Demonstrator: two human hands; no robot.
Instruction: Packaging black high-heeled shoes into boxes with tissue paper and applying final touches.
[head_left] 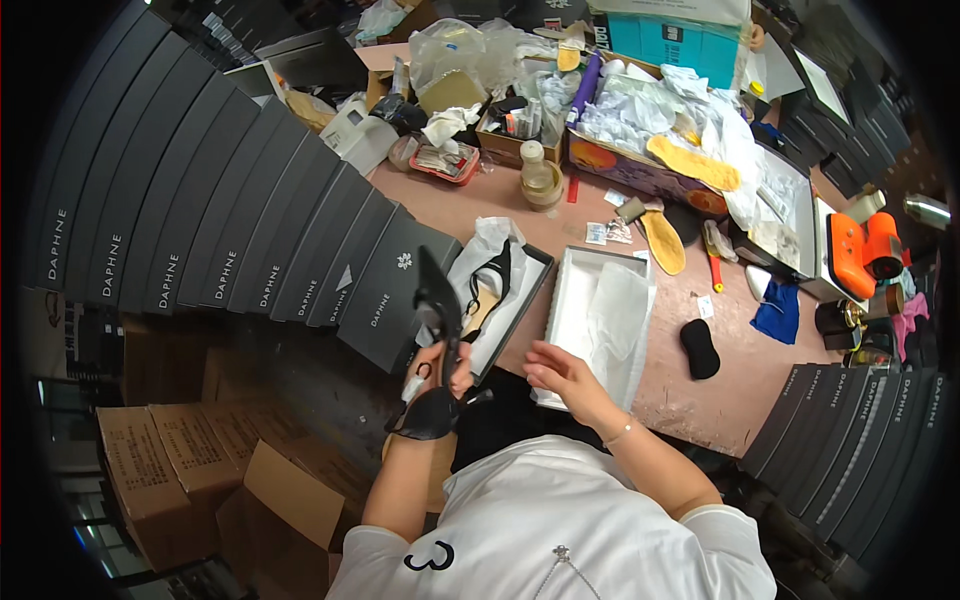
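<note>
My left hand [456,372] is closed around a black pointed shoe [436,292] with a strap, held up above the table's near edge with its narrow end upward. Just beyond it, a second black strappy shoe [482,308] with a pale insole lies on white tissue in an open grey shoebox [528,290]. Nothing is in my right hand [568,382], its fingers stretched out to the left. That hand hovers by the near end of another open grey-rimmed box part [590,318], white inside, with thin white tissue in it.
Stacked dark grey shoeboxes [215,190] line the left, with more shoeboxes [850,440] at the lower right. A glue bottle [540,178], yellow insoles [664,240], a black pad [699,349] and a blue cloth [777,311] lie around the table. Cardboard cartons [190,460] stand at lower left.
</note>
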